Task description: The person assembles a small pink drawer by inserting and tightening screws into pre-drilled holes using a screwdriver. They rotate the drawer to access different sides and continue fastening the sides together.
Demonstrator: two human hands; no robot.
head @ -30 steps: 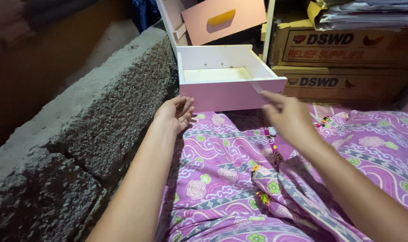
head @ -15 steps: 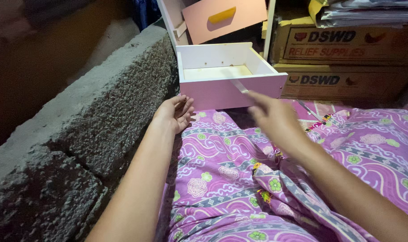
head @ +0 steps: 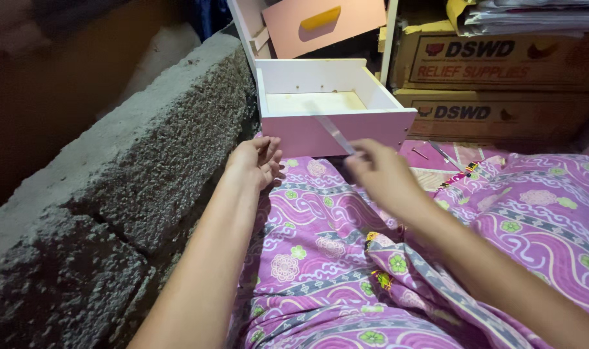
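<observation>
Drawer box [head: 333,106], pink front w/ white sides, sits on the floor right ahead of the person, just beyond the purple patterned cloth [head: 320,252] over the lap, beside the rough concrete block [head: 113,168] on the left. Box looks put together: front, two sides, back & pale bottom panel all in place, inside bare. Front face has no handle yet, while a second pink panel [head: 323,22] w/ a yellow handle leans in the white frame behind. So, judging by this, the shell is done; fittings on the front seem left to do. Can't tell if every joint is fastened.

Right hand [head: 385,171] is up near the drawer front, grip pinching a thin, flat, pale strip [head: 336,132] that slants up-left across the pink face; blurred, so what it is can't be told. Left hand [head: 259,158] rests palm-up on the cloth by the block, fingers loosely curled, holding nothing. Small screws or nails & a slim tool [head: 446,155] lie on the floor to the right, by the stacked cardboard boxes [head: 501,84].

Vs. half a sec ago: right hand has moved left & nearer the front's middle, strip now lying over the pink face rather than at the right corner. Left hand, drawer unchanged.
</observation>
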